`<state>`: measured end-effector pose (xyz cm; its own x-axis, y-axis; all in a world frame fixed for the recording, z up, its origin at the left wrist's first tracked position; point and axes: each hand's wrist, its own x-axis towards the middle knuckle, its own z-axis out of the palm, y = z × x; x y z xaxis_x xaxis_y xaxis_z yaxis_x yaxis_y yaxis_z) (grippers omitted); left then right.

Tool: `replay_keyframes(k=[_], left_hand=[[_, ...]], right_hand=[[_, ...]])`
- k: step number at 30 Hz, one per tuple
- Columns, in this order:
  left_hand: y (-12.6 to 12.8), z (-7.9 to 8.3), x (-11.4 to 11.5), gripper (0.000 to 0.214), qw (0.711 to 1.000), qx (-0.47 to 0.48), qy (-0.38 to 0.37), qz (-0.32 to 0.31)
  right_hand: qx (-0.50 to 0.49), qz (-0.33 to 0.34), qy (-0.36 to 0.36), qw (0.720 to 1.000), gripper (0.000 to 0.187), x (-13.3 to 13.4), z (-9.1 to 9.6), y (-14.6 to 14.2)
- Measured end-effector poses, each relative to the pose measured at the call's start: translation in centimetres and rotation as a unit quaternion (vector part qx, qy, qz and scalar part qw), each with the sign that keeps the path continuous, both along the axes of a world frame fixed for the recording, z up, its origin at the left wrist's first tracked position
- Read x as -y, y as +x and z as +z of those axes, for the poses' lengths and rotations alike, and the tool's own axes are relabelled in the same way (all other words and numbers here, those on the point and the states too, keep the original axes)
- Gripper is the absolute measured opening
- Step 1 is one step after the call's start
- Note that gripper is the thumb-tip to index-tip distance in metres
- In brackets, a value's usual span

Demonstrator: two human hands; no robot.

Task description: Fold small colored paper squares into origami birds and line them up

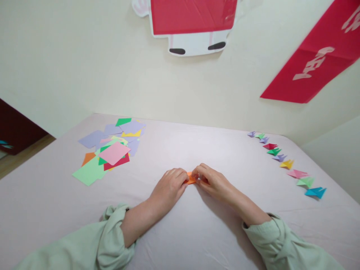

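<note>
A small folded orange paper lies on the pale table, pinched between both hands. My left hand curls its fingers onto the paper's left side. From the right, my right hand presses closed fingertips on the other side. Most of the paper is hidden under the fingers.
A loose pile of coloured paper squares lies at the back left. A row of several small folded paper figures runs along the right side, ending in a blue one. A wall with red banners stands behind the table.
</note>
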<state>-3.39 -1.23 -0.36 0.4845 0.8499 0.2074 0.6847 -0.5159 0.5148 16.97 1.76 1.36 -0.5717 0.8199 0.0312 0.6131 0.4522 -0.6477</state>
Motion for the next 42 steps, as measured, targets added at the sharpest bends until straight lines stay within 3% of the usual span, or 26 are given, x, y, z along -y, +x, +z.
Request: replay_keyframes(k=[24, 30, 42], left_hand=[[-0.3, 0.8, 2.7, 0.007, 0.99, -0.133, 0.031, -0.016], [0.0, 1.1, 2.8, 0.034, 0.99, -0.139, 0.029, -0.009], [0.1, 0.6, 3.2, 0.033, 0.987, -0.158, 0.037, -0.011]], right_hand=[[0.057, -0.1, -0.002, 0.993, 0.011, 0.0, -0.2, -1.8], [0.06, -0.103, 0.001, 0.993, 0.01, 0.1, -0.2, -2.1], [0.057, -0.105, 0.021, 0.993, 0.008, 0.2, -0.6, -2.3]])
